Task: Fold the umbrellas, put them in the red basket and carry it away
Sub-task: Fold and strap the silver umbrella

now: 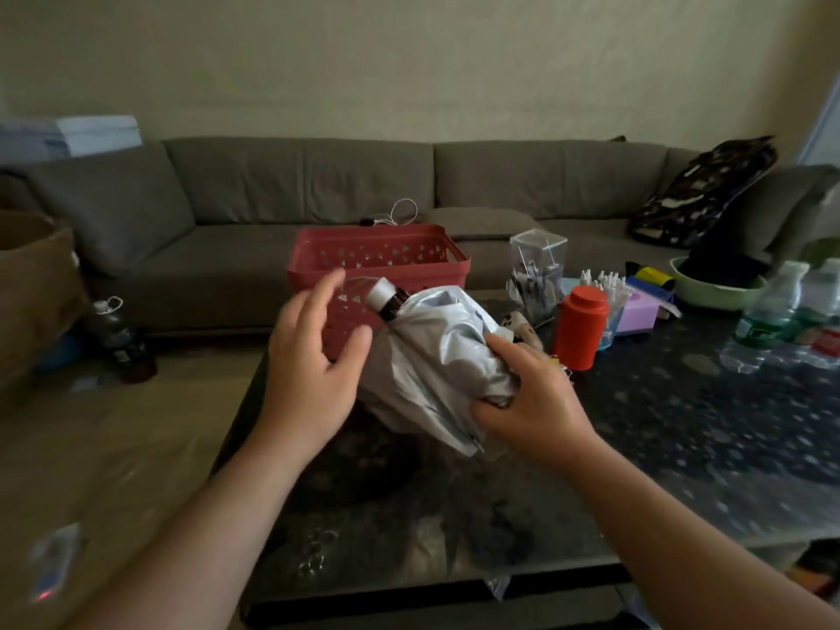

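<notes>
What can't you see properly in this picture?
- Head view: the red basket inside; its wall and the left hand hide it.
- The silver umbrella lower end; the right hand gripping it covers it.
- The clear box contents; too small and blurred.
- The water bottles; cut by the right edge.

No text, brand or number can be read anywhere in this dim living-room scene. The clear water bottles (pixel 768 311) at the far right of the dark table (pixel 682 447) carry green-and-white labels, but the print is too blurred to make out. A bottle (pixel 119 338) on the floor at left bears a label equally illegible.
</notes>
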Demonstrator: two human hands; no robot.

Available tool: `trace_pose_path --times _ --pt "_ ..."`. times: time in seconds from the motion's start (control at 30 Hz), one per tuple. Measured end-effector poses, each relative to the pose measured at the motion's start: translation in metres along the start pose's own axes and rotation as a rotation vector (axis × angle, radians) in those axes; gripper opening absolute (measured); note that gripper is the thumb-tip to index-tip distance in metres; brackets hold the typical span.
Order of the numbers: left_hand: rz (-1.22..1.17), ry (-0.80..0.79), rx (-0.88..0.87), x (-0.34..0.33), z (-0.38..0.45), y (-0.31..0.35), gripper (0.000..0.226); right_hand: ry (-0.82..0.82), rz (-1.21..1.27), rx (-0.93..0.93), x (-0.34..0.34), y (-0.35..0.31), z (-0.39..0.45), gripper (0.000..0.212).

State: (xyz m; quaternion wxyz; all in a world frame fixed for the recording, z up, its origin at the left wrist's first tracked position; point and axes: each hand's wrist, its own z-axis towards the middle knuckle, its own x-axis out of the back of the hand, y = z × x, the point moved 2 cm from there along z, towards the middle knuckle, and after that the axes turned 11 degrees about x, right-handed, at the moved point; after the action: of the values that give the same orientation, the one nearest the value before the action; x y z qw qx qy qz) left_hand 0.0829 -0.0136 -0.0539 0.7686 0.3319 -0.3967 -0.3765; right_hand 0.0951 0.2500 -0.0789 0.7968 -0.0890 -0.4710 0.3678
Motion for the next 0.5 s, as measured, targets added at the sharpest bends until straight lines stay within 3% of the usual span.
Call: trace_pose_path --times 0.03,0.1,0.17,0.2,0.27,0.37,0.5 --pt "-0.054 -0.009 0.0 0.011 0.009 0.014 0.056 0.008 -0.007 0.015 0.004 -0.007 0.0 0.084" --pt "-0.15 -0.18 0.098 0.022 0.02 0.031 0.05 0.04 -0.025 0.065 0.012 -0.014 -0.001 0.085" --pt "-0.172 -0.372 0.182 0.021 0.017 0.032 0.053 0.092 -0.105 0.189 0.015 -0.014 0.0 0.085" --pt "-0.18 -0.387 0.208 0.018 0.014 0.026 0.054 0.109 -0.167 0.281 0.014 -0.012 0.001 0.083" --pt "-0.193 -0.313 0.248 0.012 0.009 0.009 0.048 0.122 -0.274 0.424 0.011 -0.003 0.005 0.074" --pt "-0.162 -0.306 0.295 0.0 -0.002 -0.014 0.01 0.109 -0.332 0.428 0.005 0.01 0.005 0.071" --pt "-0.289 -0.195 0.344 -0.006 -0.003 -0.026 0.023 -0.042 -0.354 0.214 -0.006 0.012 0.01 0.089"
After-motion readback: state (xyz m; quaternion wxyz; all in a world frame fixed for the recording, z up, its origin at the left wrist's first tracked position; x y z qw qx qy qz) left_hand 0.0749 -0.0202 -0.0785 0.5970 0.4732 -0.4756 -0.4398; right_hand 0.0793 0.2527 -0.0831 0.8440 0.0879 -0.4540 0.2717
